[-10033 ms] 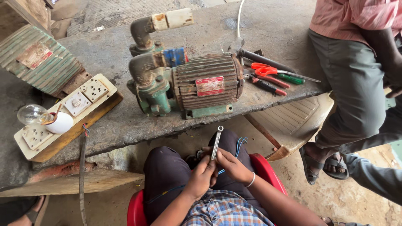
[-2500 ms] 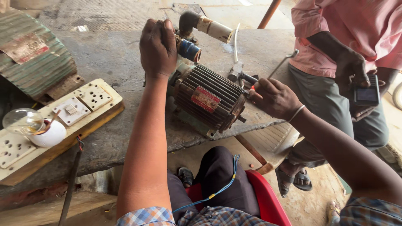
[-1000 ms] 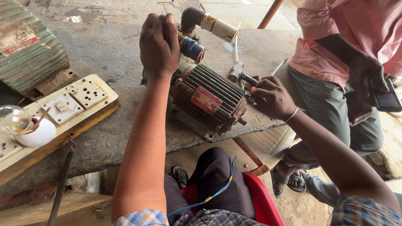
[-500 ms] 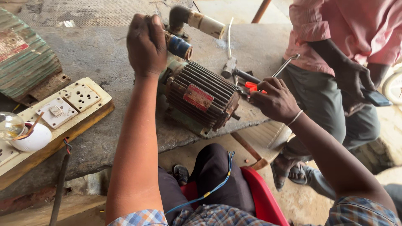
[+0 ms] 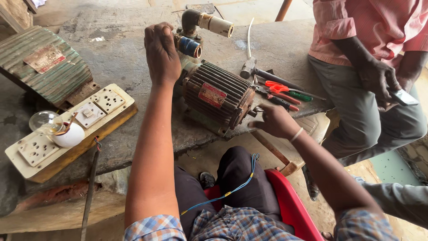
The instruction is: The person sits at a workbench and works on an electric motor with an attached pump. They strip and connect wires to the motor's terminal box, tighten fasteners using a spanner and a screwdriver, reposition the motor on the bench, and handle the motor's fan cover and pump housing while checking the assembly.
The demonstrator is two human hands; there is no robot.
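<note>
A wooden switchboard with a bulb lies left; orange-handled scissors lie right; a bystander stands beyond.

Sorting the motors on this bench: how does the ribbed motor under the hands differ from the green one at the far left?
The dark motor has rusty brown fins, pipe fittings attached and both hands on it: the left hand on top, the right hand at its end. The green motor is paler, untouched and shows no pipes. Both are ribbed, carry a reddish plate and sit on the stone bench.
</note>
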